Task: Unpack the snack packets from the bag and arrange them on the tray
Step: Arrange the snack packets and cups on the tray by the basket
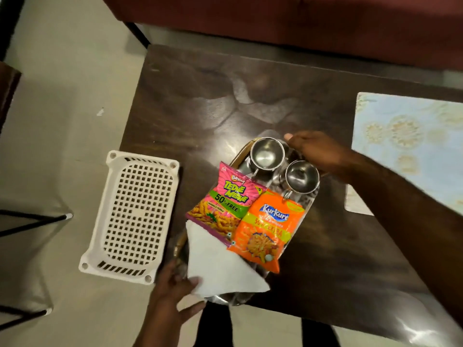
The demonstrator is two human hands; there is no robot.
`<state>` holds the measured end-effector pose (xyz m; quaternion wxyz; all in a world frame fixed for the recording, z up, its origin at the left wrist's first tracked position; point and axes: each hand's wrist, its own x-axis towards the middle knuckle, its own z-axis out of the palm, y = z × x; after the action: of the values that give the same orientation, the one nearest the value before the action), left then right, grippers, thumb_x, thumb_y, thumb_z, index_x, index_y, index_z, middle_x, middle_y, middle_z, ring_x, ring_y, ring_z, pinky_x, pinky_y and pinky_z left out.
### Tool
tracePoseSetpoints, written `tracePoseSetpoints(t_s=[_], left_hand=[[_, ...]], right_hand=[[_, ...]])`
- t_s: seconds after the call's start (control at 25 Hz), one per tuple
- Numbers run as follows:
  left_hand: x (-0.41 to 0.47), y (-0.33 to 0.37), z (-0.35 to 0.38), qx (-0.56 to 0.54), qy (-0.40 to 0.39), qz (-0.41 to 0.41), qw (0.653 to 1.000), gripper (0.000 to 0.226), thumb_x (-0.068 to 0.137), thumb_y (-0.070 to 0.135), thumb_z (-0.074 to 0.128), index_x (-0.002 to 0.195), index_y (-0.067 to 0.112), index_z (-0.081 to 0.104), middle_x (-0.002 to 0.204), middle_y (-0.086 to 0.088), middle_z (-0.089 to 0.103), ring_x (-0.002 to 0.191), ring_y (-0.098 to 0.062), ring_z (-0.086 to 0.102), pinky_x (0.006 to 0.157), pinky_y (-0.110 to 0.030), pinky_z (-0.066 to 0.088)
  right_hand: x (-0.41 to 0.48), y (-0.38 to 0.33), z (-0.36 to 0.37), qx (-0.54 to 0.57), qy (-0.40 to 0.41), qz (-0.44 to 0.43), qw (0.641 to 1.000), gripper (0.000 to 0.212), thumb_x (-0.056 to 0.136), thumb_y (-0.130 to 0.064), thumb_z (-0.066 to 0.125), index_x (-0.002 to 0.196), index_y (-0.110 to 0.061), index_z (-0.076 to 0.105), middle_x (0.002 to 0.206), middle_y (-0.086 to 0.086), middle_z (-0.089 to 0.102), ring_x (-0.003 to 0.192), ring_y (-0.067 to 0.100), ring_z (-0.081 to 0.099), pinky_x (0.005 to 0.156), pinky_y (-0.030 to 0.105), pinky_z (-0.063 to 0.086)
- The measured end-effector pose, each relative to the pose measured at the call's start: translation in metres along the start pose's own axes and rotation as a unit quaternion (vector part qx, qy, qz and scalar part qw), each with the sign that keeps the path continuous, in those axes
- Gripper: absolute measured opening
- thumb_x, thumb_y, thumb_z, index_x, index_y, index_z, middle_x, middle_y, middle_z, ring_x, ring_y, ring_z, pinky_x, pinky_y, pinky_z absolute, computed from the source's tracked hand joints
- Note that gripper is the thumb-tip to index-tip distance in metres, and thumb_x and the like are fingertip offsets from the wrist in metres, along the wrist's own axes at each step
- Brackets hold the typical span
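On the dark wooden desk (190,96), near its front edge, sits a shiny metal tray (241,298) held at both ends. Left hand (172,294) grips the near end, fingers (195,281) curled over the rim and pressing on a white napkin (220,264) that lies across the tray's near part. Right hand (315,151) closes on the far rim, just behind two steel cups (266,152) that stand upright on the far half, handles toward the camera. Two snack packets lie flat, side by side, mid-tray: a pink packet (224,204) on the left, its lower edge overlapping the napkin, and an orange packet (269,229) on the right, touching the pink one and reaching the handle of the nearer cup. No bag in view. White perforated plastic basket (132,214) rests upside down on the floor, just left of the desk. Patterned blue mat (413,146) lies on the desk's right side, well apart from the tray.
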<state>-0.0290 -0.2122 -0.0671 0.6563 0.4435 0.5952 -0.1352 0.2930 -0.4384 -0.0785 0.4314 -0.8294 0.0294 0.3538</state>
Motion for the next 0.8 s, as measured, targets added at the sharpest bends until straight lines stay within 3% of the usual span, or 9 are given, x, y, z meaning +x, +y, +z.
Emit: tracePoseSetpoints(t_s=[0.12,0.2,0.32,0.4,0.52,0.56,0.68,0.8], left_hand=[[-0.003,0.027,0.035,0.04,-0.038,0.037,0.998,0.049,0.085,-0.004,0.061,0.12,0.029,0.061,0.115,-0.003,0.064,0.077,-0.027,0.061,0.067,-0.047,0.06],[-0.009,0.047,0.073,0.078,-0.083,0.073,0.991,0.044,0.085,-0.001,0.06,0.113,0.031,0.067,0.102,0.001,0.071,0.073,-0.025,0.067,0.053,-0.04,0.059],[-0.016,0.067,0.139,0.14,-0.128,0.115,0.975,0.041,0.086,0.002,0.059,0.107,0.034,0.073,0.096,0.007,0.078,0.075,-0.019,0.075,0.051,-0.039,0.058],[-0.016,0.071,0.193,0.175,-0.134,0.132,0.967,0.041,0.087,0.004,0.06,0.108,0.037,0.072,0.097,0.006,0.079,0.076,-0.023,0.074,0.053,-0.042,0.059],[-0.012,0.067,0.274,0.207,-0.149,0.146,0.956,0.039,0.087,0.007,0.06,0.099,0.041,0.074,0.086,0.004,0.079,0.065,-0.018,0.075,0.047,-0.036,0.057],[-0.01,0.065,0.299,0.217,-0.147,0.15,0.953,0.037,0.085,0.008,0.061,0.102,0.038,0.073,0.088,0.002,0.079,0.065,-0.018,0.076,0.048,-0.038,0.058],[-0.004,0.06,0.366,0.27,-0.134,0.173,0.938,0.041,0.08,0.015,0.067,0.116,0.033,0.069,0.112,-0.005,0.075,0.093,-0.027,0.072,0.068,-0.045,0.06],[-0.001,0.052,0.419,0.278,-0.152,0.171,0.933,0.04,0.08,0.015,0.067,0.116,0.033,0.068,0.114,-0.005,0.072,0.104,-0.031,0.068,0.062,-0.036,0.057]], right_hand=[[-0.034,0.041,-0.052,0.05,0.047,0.055,0.996,0.035,0.097,-0.053,0.054,0.088,-0.024,0.072,0.08,-0.007,0.071,0.071,0.011,0.067,0.056,0.025,0.052],[-0.054,0.072,-0.086,0.097,0.075,0.093,0.988,0.029,0.095,-0.053,0.055,0.093,-0.029,0.07,0.087,-0.008,0.071,0.077,0.011,0.068,0.051,0.027,0.054],[-0.075,0.111,-0.136,0.176,0.103,0.124,0.971,0.021,0.093,-0.048,0.057,0.095,-0.031,0.07,0.078,-0.011,0.072,0.08,0.014,0.068,0.045,0.025,0.052],[-0.089,0.139,-0.175,0.209,0.126,0.138,0.96,0.021,0.093,-0.046,0.058,0.097,-0.029,0.07,0.079,-0.007,0.071,0.08,0.017,0.067,0.049,0.028,0.053],[-0.099,0.181,-0.232,0.238,0.161,0.156,0.945,0.024,0.094,-0.046,0.059,0.098,-0.024,0.069,0.086,-0.002,0.069,0.079,0.019,0.067,0.049,0.029,0.053],[-0.102,0.195,-0.249,0.25,0.17,0.162,0.939,0.024,0.094,-0.045,0.059,0.096,-0.024,0.069,0.087,-0.001,0.069,0.08,0.019,0.067,0.047,0.029,0.053],[-0.106,0.231,-0.291,0.285,0.195,0.19,0.919,0.023,0.097,-0.044,0.056,0.095,-0.024,0.069,0.09,0.002,0.068,0.084,0.021,0.066,0.048,0.032,0.055],[-0.107,0.262,-0.325,0.305,0.21,0.218,0.903,0.024,0.099,-0.042,0.055,0.103,-0.023,0.069,0.097,0.004,0.067,0.088,0.022,0.065,0.06,0.037,0.057]])
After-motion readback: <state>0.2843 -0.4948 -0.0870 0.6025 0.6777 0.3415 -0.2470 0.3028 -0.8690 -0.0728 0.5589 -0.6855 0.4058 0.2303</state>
